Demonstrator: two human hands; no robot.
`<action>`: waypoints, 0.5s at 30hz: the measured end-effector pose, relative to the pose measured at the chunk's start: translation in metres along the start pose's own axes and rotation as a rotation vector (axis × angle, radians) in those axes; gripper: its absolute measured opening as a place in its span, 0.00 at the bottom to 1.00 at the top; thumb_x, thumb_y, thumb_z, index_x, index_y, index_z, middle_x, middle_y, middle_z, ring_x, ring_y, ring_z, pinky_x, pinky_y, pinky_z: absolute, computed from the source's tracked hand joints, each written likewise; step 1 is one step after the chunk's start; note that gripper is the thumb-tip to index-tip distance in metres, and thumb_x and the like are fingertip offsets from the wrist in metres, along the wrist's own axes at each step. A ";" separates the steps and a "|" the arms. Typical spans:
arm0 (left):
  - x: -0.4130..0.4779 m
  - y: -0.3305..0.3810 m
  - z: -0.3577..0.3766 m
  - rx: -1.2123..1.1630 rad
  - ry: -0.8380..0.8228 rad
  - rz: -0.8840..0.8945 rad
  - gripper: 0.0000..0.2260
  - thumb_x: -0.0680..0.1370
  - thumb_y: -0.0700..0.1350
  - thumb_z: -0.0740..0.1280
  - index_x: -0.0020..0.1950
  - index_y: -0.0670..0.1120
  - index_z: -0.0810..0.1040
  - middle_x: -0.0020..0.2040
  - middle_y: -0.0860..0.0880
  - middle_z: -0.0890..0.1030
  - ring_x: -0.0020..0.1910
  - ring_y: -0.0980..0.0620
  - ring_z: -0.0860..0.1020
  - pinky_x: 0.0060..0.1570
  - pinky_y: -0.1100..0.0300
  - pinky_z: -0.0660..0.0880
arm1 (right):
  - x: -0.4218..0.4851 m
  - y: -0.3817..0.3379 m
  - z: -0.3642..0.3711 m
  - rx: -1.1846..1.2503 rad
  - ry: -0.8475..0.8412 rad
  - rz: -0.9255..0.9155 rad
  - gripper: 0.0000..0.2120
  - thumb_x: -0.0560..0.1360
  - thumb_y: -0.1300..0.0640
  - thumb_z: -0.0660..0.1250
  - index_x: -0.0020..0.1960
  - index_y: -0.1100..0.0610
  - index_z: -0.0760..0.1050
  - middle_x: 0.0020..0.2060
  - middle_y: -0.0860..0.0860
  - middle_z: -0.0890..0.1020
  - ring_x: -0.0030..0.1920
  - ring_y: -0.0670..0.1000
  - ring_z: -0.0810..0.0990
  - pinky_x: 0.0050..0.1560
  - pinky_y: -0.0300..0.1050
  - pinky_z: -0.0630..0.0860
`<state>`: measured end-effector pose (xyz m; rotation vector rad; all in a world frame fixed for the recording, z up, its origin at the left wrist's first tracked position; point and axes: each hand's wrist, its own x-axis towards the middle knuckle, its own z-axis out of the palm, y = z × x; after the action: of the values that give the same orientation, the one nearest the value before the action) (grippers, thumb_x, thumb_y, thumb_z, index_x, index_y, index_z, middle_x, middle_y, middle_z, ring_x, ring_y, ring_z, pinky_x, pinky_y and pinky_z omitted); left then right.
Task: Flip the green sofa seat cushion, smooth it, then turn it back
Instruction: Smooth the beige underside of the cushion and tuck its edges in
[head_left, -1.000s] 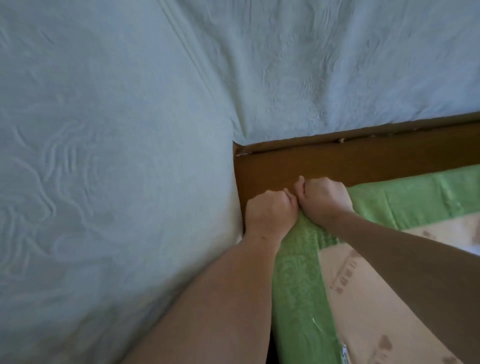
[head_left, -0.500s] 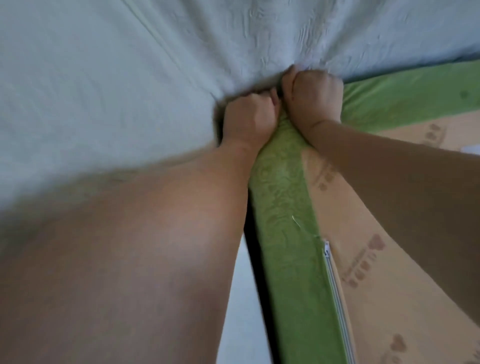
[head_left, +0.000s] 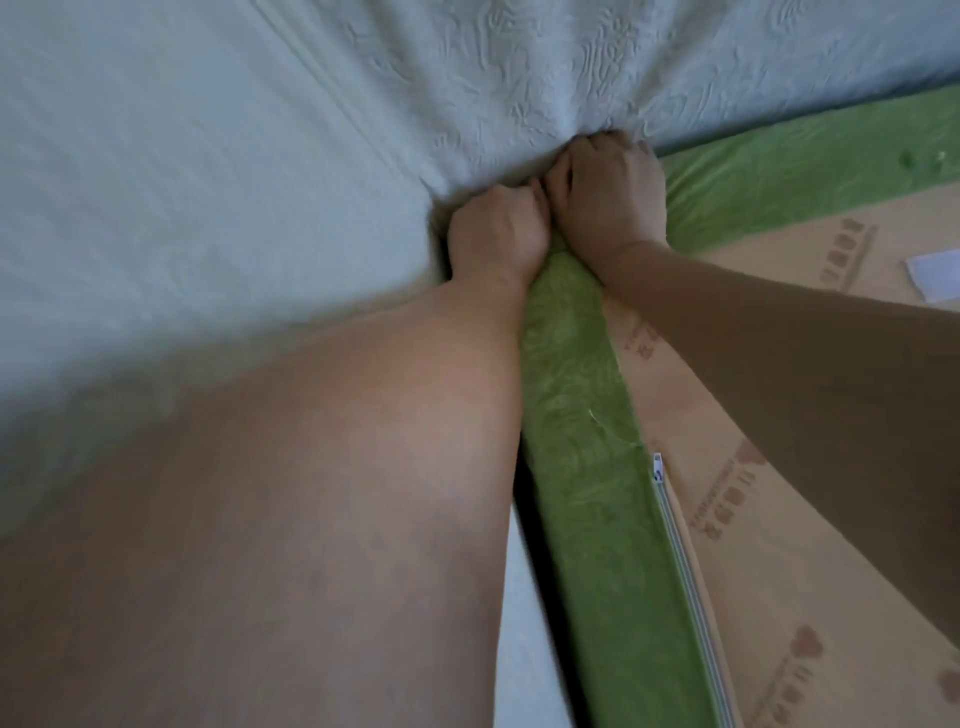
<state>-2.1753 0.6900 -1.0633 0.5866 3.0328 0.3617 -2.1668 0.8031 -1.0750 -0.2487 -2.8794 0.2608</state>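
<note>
Pale embossed fabric cover (head_left: 218, 156), wrinkled

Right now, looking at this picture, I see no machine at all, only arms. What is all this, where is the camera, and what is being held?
There is no machine here. A person wears one camera on the head, and it looks down along both bare arms. The left hand and right hand are fists side by side, curled on the corner of the green cushion, which sits against the pale sofa cover. The cushion's tan face, printed with hearts, is turned up, and a zipper runs along its edge. The fingertips are hidden.
</note>
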 end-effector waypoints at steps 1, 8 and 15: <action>0.002 0.000 -0.011 -0.004 -0.063 -0.025 0.23 0.86 0.46 0.49 0.56 0.40 0.83 0.53 0.39 0.84 0.54 0.39 0.82 0.49 0.51 0.77 | -0.003 -0.004 -0.003 0.000 -0.020 0.016 0.20 0.77 0.48 0.56 0.46 0.61 0.81 0.45 0.59 0.83 0.52 0.60 0.79 0.54 0.53 0.71; -0.023 0.000 -0.034 -0.021 -0.144 -0.114 0.24 0.86 0.46 0.49 0.54 0.39 0.84 0.51 0.39 0.84 0.53 0.38 0.82 0.50 0.51 0.76 | -0.040 -0.028 -0.020 0.015 -0.098 0.161 0.25 0.79 0.43 0.53 0.49 0.63 0.78 0.49 0.61 0.81 0.57 0.61 0.73 0.64 0.55 0.64; -0.028 -0.020 0.019 0.281 0.058 -0.143 0.15 0.80 0.49 0.56 0.41 0.45 0.78 0.34 0.44 0.80 0.31 0.46 0.80 0.30 0.58 0.73 | -0.037 -0.023 0.027 0.006 -0.108 0.148 0.20 0.80 0.49 0.54 0.58 0.63 0.74 0.57 0.63 0.77 0.58 0.63 0.73 0.67 0.57 0.60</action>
<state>-2.1551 0.6660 -1.0868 0.3709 3.1810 -0.0562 -2.1418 0.7698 -1.1046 -0.4607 -2.9701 0.3178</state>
